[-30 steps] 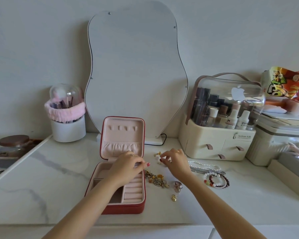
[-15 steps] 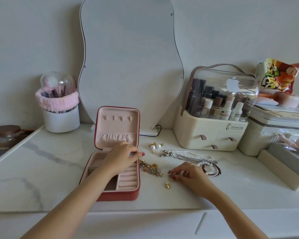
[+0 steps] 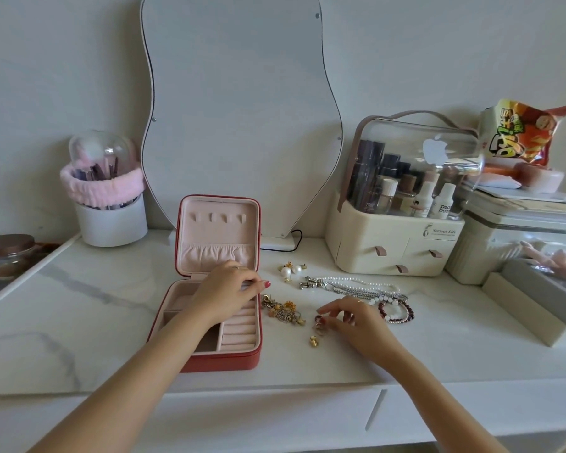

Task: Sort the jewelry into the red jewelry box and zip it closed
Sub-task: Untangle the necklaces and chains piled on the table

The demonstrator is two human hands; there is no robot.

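- We see the red jewelry box [image 3: 219, 322] open on the vanity top [image 3: 95, 338], our left hand [image 3: 224, 291] resting inside it.
- Our right hand [image 3: 356, 318] pinches a ring [image 3: 319, 323] beside the gold charms [image 3: 281, 310].

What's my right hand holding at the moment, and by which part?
The right hand pinches a small ring between thumb and fingertips just off the tabletop; which part of the ring cannot be told.

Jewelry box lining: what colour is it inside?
Pale pink lining inside the red jewelry box, shown in the head view.
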